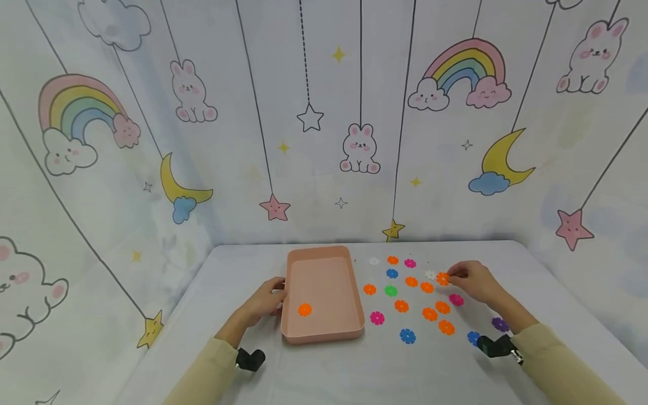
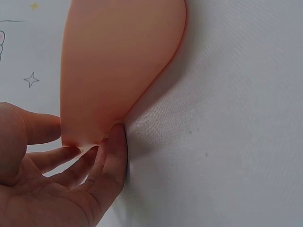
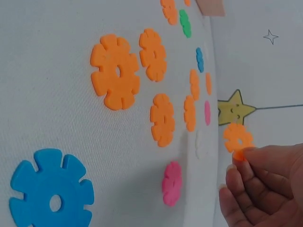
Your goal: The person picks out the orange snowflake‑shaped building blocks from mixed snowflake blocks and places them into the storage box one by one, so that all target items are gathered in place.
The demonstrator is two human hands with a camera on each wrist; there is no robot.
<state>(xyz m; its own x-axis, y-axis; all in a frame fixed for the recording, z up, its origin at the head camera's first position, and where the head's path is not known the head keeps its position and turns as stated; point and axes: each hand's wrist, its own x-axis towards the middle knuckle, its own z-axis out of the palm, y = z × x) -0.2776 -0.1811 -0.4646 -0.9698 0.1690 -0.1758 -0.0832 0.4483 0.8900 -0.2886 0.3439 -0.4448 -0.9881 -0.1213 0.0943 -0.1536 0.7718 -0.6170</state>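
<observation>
A pink rectangular tray [image 1: 324,270] stands on the table with one orange flower-shaped plastic piece [image 1: 305,310] in it. At the tray's left side, my left hand [image 1: 264,298] holds its edge. In the left wrist view, the thumb [image 2: 42,128] meets the rim, and the fingers [image 2: 116,151] bend against the outer wall [image 2: 113,61] down to the base. My right hand [image 1: 473,279] pinches another notched orange flower piece [image 3: 238,138] between thumb and forefinger, raised above the table. Near it lie a white piece [image 1: 430,274] and a magenta piece [image 1: 456,300].
Several more flower pieces lie scattered right of the tray, among them an orange one [image 1: 401,306], a green one [image 1: 391,291] and a blue one [image 1: 407,336]. A purple piece [image 1: 500,324] lies under the right forearm. A patterned cloth wall [image 1: 324,185] rises behind the table.
</observation>
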